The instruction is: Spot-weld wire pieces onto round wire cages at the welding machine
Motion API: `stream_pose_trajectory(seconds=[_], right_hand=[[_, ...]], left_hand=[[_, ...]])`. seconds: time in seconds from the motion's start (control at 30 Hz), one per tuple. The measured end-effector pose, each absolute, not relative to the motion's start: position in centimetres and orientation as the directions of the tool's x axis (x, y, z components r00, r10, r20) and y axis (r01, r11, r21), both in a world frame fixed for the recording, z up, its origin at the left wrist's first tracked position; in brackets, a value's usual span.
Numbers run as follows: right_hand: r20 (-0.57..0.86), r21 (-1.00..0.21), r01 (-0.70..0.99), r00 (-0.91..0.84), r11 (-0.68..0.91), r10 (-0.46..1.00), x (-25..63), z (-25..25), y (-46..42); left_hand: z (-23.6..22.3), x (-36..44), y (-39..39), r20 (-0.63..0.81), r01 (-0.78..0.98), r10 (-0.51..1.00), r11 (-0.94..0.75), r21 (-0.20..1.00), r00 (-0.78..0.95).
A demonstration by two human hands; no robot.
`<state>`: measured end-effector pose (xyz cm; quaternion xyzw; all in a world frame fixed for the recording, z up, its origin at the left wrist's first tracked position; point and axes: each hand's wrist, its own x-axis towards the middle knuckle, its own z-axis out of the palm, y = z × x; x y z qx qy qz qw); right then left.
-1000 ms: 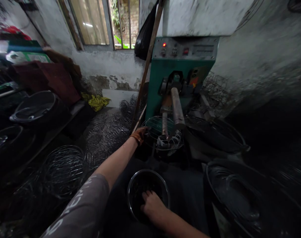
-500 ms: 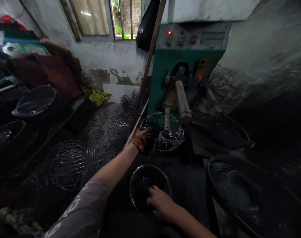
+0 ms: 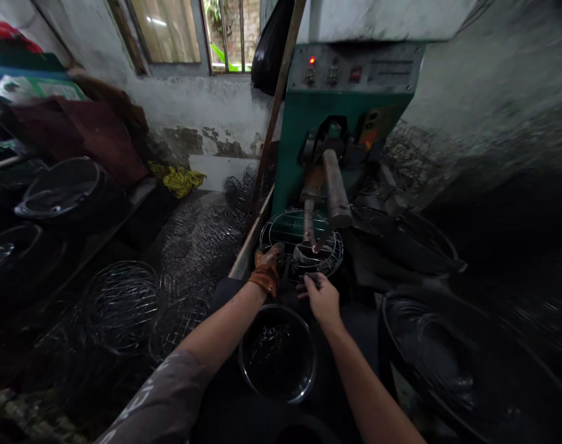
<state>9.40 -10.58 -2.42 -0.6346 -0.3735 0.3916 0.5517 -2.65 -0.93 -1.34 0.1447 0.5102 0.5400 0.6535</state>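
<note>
My left hand, in a worn orange-brown glove, grips the left rim of a round wire basket frame set on the arms of a green welding machine. My bare right hand is at the frame's near rim, fingers pinched on a small dark piece I cannot make out. Two metal bars of the machine reach out over the frame. A steel bowl holding small dark wire pieces sits on my lap below both hands.
Heaps of finished wire frames lie at the left and behind the machine. Dark tubs stand at the left and more tubs at the right. A wooden pole leans by the barred window.
My right hand has come up out of the steel bowl and reached the near rim of the wire frame. My left hand has shifted slightly down along the frame's left rim.
</note>
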Motion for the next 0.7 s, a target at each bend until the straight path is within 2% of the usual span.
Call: stream_pose_trajectory(seconds=[0.13, 0.3, 0.4, 0.7], right_hand=[[-0.074, -0.987, 0.092, 0.463, -0.131, 0.883, 9.3, -3.0, -10.1], [-0.101, -0.995, -0.059, 0.515, -0.082, 0.852, 9.3, -3.1, -10.0], [-0.114, -0.993, -0.086, 0.494, -0.082, 0.862, 9.4, -3.3, -10.0], [-0.006, -0.977, 0.187, 0.46, -0.104, 0.888, 10.1, -3.9, -9.5]], left_hand=[[-1.1, -2.0, -1.6, -0.519, -0.587, 0.848, 0.366, 0.722, -0.11], [-1.2, -1.8, -2.3, -0.503, -0.595, 0.859, 0.357, 0.721, -0.093], [-1.4, -1.9, -2.2, -0.517, -0.592, 0.852, 0.378, 0.712, -0.078], [-0.8, -1.5, -1.4, -0.501, -0.604, 0.861, 0.353, 0.715, -0.089]])
